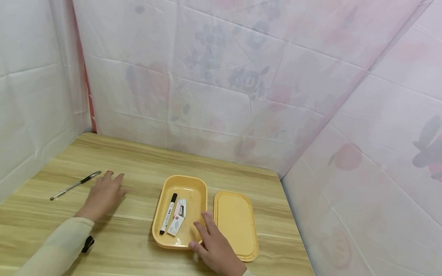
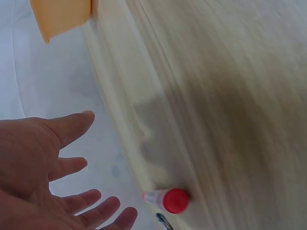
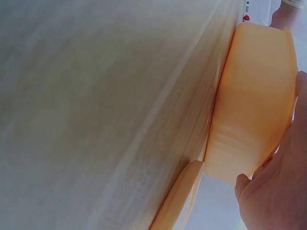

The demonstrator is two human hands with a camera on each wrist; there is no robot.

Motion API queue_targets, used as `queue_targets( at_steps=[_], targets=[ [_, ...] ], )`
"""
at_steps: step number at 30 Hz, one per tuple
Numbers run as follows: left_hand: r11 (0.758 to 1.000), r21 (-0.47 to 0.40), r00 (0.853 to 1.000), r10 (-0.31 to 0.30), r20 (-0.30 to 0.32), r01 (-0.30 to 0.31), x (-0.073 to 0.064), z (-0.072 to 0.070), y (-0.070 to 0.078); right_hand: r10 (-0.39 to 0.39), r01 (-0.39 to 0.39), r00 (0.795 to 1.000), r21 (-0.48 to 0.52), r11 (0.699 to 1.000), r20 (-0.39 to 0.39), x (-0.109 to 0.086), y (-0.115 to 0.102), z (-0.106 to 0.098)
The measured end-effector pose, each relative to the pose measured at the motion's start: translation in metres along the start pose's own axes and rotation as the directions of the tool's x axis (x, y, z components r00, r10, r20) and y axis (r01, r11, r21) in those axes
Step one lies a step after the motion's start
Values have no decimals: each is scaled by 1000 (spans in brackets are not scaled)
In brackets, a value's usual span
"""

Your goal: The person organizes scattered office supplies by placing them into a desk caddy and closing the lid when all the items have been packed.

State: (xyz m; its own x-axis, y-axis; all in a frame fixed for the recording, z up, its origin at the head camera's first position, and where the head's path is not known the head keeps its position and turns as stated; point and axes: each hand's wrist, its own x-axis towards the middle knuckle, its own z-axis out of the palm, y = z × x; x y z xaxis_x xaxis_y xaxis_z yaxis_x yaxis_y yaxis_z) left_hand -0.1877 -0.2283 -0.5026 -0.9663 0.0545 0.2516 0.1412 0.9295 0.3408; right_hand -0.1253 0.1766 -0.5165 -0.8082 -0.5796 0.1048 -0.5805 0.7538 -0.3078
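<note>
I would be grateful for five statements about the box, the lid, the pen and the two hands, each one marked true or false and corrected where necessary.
1. The marker lies inside the yellow box. True.
2. The lid covers the box. False: it lies beside the box on the table.
3. The right hand is nearer to the box than the left hand. True.
4. The left hand holds the pen. False: its fingers hold nothing, and the pen lies on the table.
</note>
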Motion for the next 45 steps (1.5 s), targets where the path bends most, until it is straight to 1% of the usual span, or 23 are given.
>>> queue_targets(
  at_steps=[5, 9, 12, 21, 28, 30, 33, 37, 45],
  targets=[
    [999, -20, 999, -34, 12, 34, -2, 1, -12, 4, -4, 1000, -1, 1000, 5, 0, 0, 1],
    [995, -54, 995, -84, 52, 87, -3, 4, -20, 8, -8, 1000, 5, 1000, 14, 0, 0, 1],
    [993, -55, 992, -100, 71, 104, -5, 6, -25, 10, -10, 1000, 11, 1000, 19, 0, -1, 0],
    [994, -35, 993, -103, 65, 106, -9, 8, -30, 12, -13, 1000, 4, 1000, 16, 0, -1, 0],
    [996, -45, 997, -77, 24, 78, -9, 9, -31, 15, -16, 1000, 8, 1000, 20, 0, 0, 0],
    [995, -59, 996, -83, 26, 85, -9, 10, -33, 17, -18, 1000, 11, 1000, 23, -1, -1, -1],
    [988, -99, 993, -112, 50, 116, -8, 10, -35, 20, -21, 999, 16, 1000, 25, -1, -1, -1],
    [981, -126, 987, -141, 74, 149, -8, 9, -36, 21, -21, 1000, 16, 1000, 24, -1, -1, -1],
    [985, -103, 990, -132, 53, 137, -7, 9, -36, 22, -23, 999, 19, 1000, 26, -1, 0, 0]
  ],
)
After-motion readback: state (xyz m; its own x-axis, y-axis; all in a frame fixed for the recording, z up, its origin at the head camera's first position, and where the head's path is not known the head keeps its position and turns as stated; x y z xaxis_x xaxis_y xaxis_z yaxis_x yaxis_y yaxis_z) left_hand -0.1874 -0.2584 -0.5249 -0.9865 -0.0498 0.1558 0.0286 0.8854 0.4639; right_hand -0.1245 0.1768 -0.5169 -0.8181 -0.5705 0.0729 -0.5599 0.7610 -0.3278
